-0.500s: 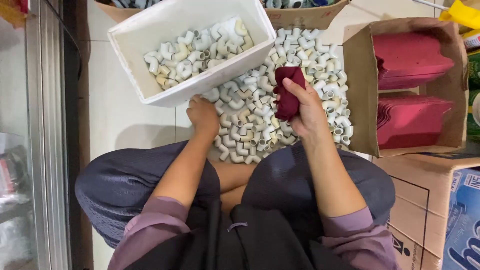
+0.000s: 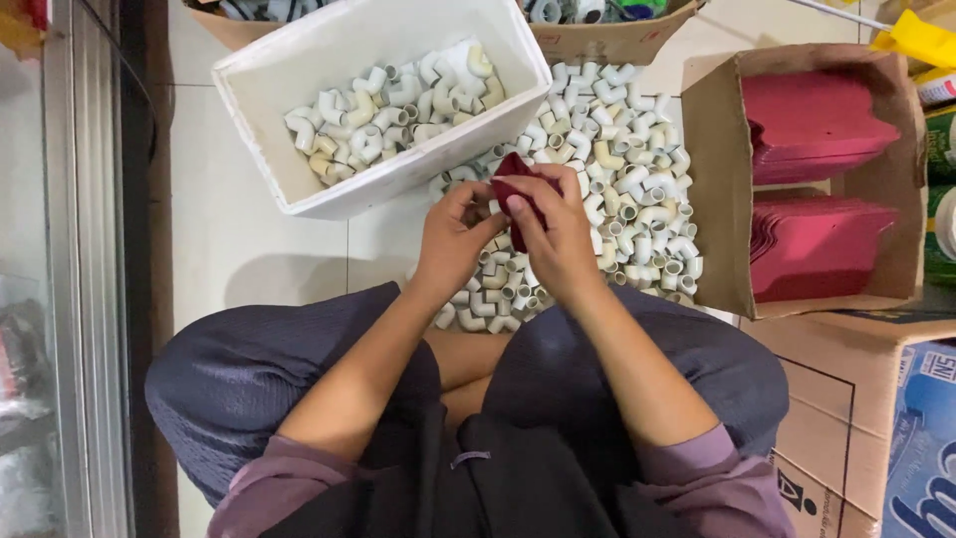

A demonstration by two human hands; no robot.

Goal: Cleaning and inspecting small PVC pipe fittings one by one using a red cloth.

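Note:
Both hands meet over a heap of white pipe elbows (image 2: 617, 169) on the floor tiles. My right hand (image 2: 558, 234) grips a small dark red pouch (image 2: 515, 177). My left hand (image 2: 453, 239) pinches the pouch's left edge with its fingertips. Whether an elbow sits inside the pouch is hidden by my fingers. Just beyond my hands stands a white foam box (image 2: 259, 130), tilted, with several more elbows (image 2: 388, 105) inside.
An open cardboard box (image 2: 712, 189) on the right holds stacks of red pouches (image 2: 812, 244). More cartons stand at the lower right (image 2: 856, 399) and at the top (image 2: 597, 40). A metal-framed glass cabinet (image 2: 80, 249) runs along the left. My knees are folded below.
My left hand has lifted off the pile of elbows and joined my right hand at the red pouch. The pouch has moved left and slightly nearer to me.

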